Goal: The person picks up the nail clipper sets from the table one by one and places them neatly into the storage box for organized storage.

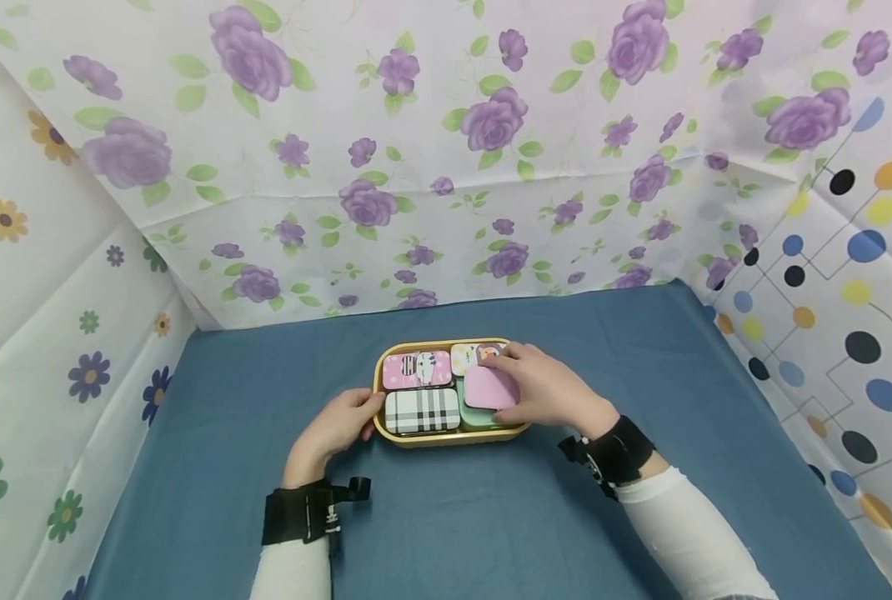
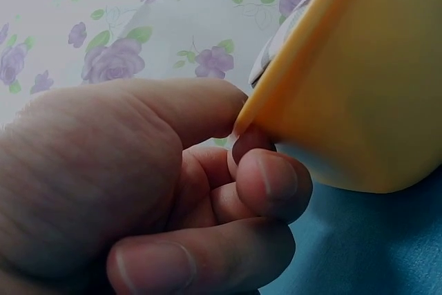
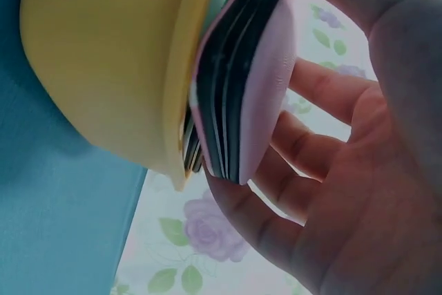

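A yellow oblong tub [image 1: 446,441] holds several small flat cases. At its left end my left hand [image 1: 344,417] pinches the rim; the left wrist view shows the thumb at the edge and curled fingers [image 2: 273,177] beneath it. My right hand [image 1: 551,390] grips a plain pink case [image 1: 489,388] over the right part of the tub. In the right wrist view that pink case [image 3: 268,94] has rounded corners and dark, layered sides, and it is tilted at the rim. Partly covered by it is a green case [image 1: 478,418].
Also in the tub are a pink case with a cartoon picture [image 1: 416,370], a black-and-white plaid case [image 1: 422,411] and a white patterned case [image 1: 464,358]. A blue cloth [image 1: 446,517] lies under the tub. Flowered sheets [image 1: 431,192] hang behind it.
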Demonstrator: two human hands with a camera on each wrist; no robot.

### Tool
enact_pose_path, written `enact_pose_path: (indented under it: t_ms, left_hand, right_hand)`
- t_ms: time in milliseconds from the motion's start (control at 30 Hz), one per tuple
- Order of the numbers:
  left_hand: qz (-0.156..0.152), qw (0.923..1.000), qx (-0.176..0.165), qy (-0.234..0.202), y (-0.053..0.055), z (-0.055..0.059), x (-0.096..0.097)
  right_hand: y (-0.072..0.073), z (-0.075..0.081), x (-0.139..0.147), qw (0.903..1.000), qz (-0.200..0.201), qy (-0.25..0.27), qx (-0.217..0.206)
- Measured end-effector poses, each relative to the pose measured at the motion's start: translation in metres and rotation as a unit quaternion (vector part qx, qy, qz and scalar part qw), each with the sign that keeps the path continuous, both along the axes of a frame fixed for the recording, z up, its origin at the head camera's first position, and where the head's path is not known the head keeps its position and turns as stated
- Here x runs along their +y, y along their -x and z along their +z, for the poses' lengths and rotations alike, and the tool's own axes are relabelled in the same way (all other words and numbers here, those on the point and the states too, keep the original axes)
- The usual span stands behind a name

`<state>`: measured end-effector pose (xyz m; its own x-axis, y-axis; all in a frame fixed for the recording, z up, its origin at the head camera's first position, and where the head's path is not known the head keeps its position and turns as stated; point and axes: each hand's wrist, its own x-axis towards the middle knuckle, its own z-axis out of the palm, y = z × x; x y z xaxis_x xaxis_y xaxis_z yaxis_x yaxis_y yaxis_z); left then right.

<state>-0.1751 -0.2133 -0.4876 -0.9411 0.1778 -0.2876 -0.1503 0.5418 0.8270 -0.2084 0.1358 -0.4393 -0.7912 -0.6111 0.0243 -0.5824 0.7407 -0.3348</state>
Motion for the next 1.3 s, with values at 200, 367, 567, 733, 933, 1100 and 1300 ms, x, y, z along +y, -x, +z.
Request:
enact_pose_path:
  t_ms: [200, 367, 567, 733, 933, 1100, 1300]
  left_hand:
    - [0.002, 1.0, 0.001, -0.002, 0.0, -0.001, -0.001]
    - [0.001, 1.0, 0.002, -0.003, -0.001, 0.002, 0.0]
    - [0.003, 1.0, 0.001, -0.001, -0.001, 0.003, 0.001]
    - [0.0, 1.0, 0.002, 0.003, -0.002, 0.003, 0.002]
    - [-0.003, 1.0, 0.002, 0.002, -0.002, 0.002, 0.002]
    - [0.001, 1.0, 0.0, -0.001, -0.001, 0.002, 0.001]
    - [-0.008, 0.9999, 0.004, -0.007, 0.0, 0.003, -0.002]
  right_hand:
    - [0.001, 0.003, -0.004, 0.9992, 0.033, -0.022, 0.006]
    - [0.001, 0.004, -0.005, 0.9975, 0.052, -0.042, 0.025]
    - [-0.002, 0.001, 0.0, 0.9965, 0.064, -0.032, 0.042]
    - [-0.004, -0.004, 0.003, 0.9972, 0.065, -0.016, 0.035]
    - [-0.005, -0.01, 0.006, 0.9966, 0.075, 0.001, 0.035]
    - [-0.006, -0.013, 0.008, 0.995, 0.089, 0.022, 0.04]
    - [-0.006, -0.014, 0.01, 0.9956, 0.084, 0.035, 0.022]
